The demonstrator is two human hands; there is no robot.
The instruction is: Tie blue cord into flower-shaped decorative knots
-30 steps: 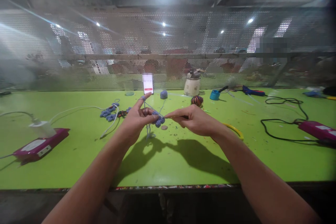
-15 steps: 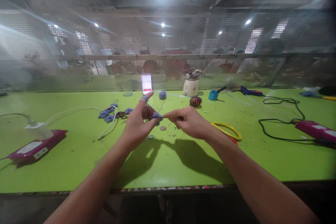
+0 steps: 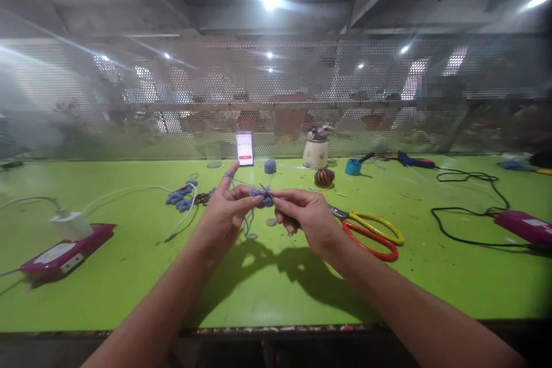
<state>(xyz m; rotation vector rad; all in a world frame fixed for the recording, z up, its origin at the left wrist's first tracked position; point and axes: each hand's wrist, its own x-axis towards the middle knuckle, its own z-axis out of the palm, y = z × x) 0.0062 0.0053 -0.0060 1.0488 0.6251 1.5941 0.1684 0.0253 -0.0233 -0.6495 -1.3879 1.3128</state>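
A small piece of blue-purple crochet (image 3: 264, 198) is pinched between the thumb and fingers of my left hand (image 3: 224, 207). Yarn loops around that hand's raised index finger, and a loose tail (image 3: 249, 230) hangs below the piece. My right hand (image 3: 308, 215) is closed at the right edge of the crochet, gripping what looks like a crochet hook with a dark handle (image 3: 294, 222); its tip is hidden in the work. Behind the hands stands a ball of blue-purple yarn (image 3: 269, 167). Several blue crochet pieces (image 3: 179, 198) lie to the left.
Scissors (image 3: 373, 230) with red and yellow handles lie beside my right wrist. A phone (image 3: 244, 149), a pale jug (image 3: 315, 152), a multicoloured yarn ball (image 3: 325, 177) and a blue pot (image 3: 353, 167) stand at the back. Purple power strips (image 3: 69, 256) and cables flank both sides.
My right hand has come in closer to the crochet, its fingers now curled tighter. My left index finger has tilted left. More of the scissors and the yarn tail shows.
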